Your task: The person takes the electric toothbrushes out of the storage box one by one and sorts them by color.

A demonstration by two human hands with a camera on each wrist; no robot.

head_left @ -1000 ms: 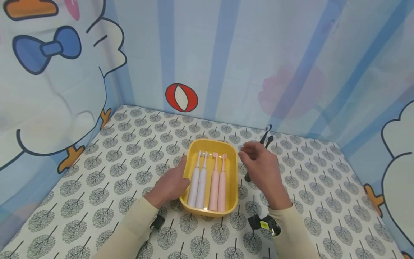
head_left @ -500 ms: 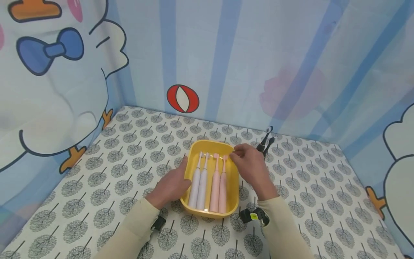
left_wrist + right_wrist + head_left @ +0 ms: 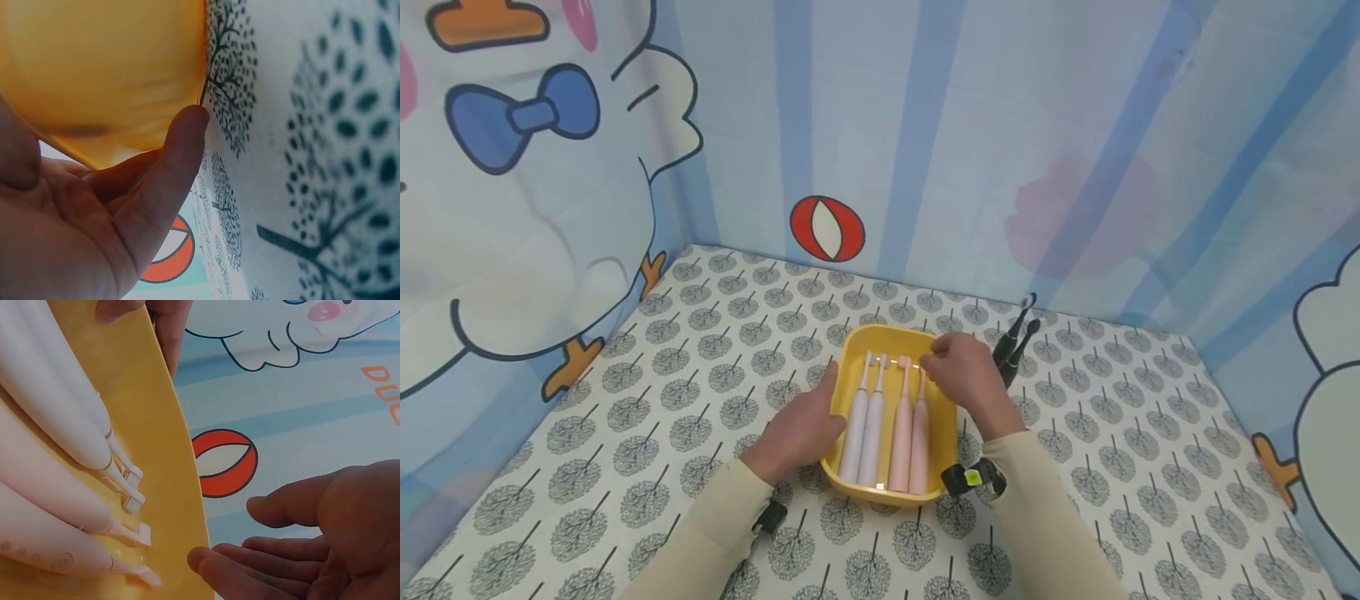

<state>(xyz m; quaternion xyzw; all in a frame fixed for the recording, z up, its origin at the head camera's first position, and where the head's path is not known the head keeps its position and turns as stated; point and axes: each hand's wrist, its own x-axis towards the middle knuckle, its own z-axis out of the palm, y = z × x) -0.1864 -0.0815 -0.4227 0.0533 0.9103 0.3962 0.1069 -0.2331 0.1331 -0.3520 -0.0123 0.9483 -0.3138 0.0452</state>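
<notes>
A yellow plastic box (image 3: 943, 437) lies in the middle of the head view. Inside are two white-lavender electric toothbrushes (image 3: 872, 437) and two pink electric toothbrushes (image 3: 901, 450), side by side with their heads at the far end. My left hand (image 3: 796, 432) grips the box's left side, thumb over the rim; fingers press the outer wall in the left wrist view. At the far right corner, my right hand (image 3: 964, 375) is beside the pink brush heads. The right wrist view shows its thumb and fingers (image 3: 256, 562) apart around nothing, fingertips by the rim.
Two black electric toothbrushes (image 3: 1009, 337) lie just right of the box, their lower parts hidden behind the right hand. A tree-patterned cloth (image 3: 700, 392) covers the table. Behind stands a printed curtain (image 3: 940, 150) with a duck and ball design.
My right hand has moved left, from above the black toothbrushes to the far right corner of the box. The left hand stays on the box's left side.
</notes>
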